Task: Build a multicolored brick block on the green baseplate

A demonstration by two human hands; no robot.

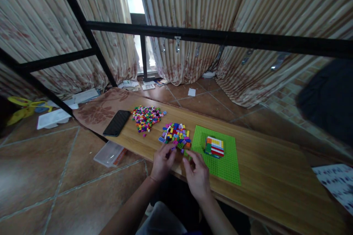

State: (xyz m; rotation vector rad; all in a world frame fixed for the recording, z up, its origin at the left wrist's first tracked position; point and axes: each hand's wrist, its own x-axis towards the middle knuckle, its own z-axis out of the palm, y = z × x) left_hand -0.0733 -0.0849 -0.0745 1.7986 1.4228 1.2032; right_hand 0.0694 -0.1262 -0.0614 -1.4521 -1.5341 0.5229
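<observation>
A pile of larger coloured bricks (176,132) lies on the wooden table, with a heap of smaller bricks (146,116) farther left. My left hand (163,161) is at the near edge of the larger pile, fingers curled beside a purple piece; what it holds, if anything, is too small to make out. Close by on the right, my right hand (196,170) has thumb and forefinger bent near a small green piece, and its grip is unclear. A green baseplate (224,170) carries a block built of white, red, green, orange and yellow bricks (215,147).
A black phone-like slab (117,123) lies left of the heaps on the wooden table (264,169). Beyond the table runs a black metal rail (209,36) before curtains. A clear plastic lid (109,153) rests on the tiled floor at left.
</observation>
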